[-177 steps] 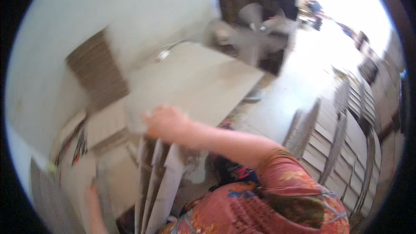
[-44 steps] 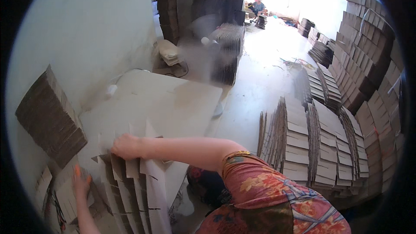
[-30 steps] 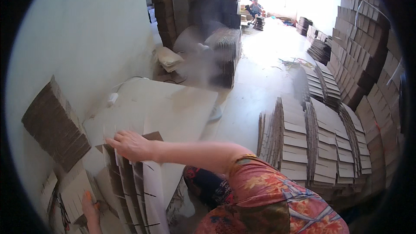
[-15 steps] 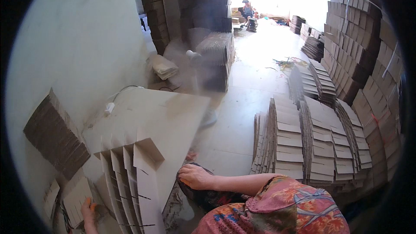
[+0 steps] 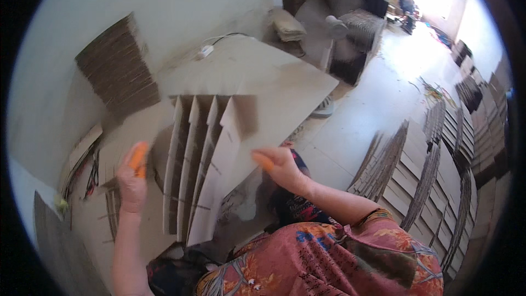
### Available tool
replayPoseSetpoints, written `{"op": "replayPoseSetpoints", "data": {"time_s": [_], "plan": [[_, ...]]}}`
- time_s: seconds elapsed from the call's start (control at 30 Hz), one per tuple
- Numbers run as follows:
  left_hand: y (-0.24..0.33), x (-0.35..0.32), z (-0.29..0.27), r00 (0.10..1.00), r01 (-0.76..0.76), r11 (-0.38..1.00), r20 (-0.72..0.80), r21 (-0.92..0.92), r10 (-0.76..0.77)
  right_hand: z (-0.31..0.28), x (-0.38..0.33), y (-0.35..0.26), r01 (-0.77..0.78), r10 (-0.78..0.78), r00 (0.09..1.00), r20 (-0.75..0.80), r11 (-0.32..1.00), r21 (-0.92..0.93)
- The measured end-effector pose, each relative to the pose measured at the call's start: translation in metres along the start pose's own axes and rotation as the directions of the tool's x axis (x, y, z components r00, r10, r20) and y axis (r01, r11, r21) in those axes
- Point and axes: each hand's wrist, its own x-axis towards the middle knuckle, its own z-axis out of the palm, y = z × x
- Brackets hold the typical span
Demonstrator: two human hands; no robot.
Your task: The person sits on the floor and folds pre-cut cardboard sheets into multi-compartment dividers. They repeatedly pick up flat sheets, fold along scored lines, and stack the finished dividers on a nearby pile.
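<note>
Several slotted grey-brown cardboard strips (image 5: pixel 216 170) stand side by side on edge in front of me, with a crosswise cardboard piece at their far end. To their left is my left hand (image 5: pixel 133 178), raised, with orange covers on its fingertips. Its fingers are apart and nothing shows in them. My right hand (image 5: pixel 282 170) is in the air just right of the strips, slightly blurred. It wears an orange fingertip cover, its fingers reach leftward, and I see nothing in its grasp.
A pale board table (image 5: pixel 285 79) carries a white power socket (image 5: pixel 206 51). Stacked cardboard (image 5: pixel 118 66) leans by the left wall. Beyond the table stands a fan (image 5: pixel 335 27). Bundled slotted cardboard (image 5: pixel 411 181) covers the floor at right. Another person (image 5: pixel 406 5) sits far back.
My left hand has risen from the cardboard at lower left. My right hand has left my knee and come toward the strips. The view has turned left and down.
</note>
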Motion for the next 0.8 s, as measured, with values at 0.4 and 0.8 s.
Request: {"op": "replayPoseSetpoints", "data": {"time_s": [0.4, 0.8], "plan": [[0.12, -0.024, 0.021, 0.945, -0.266, 0.962, 0.218, 0.067, 0.246, -0.008, 0.067, -0.074, -0.048, 0.237, 0.95, -0.202, 0.753, 0.656], [0.113, -0.049, 0.036, 0.93, -0.275, 0.892, 0.334, 0.358, 0.153, -0.038, 0.105, -0.018, 0.138, -0.112, 0.989, -0.101, 0.944, 0.301]]}}
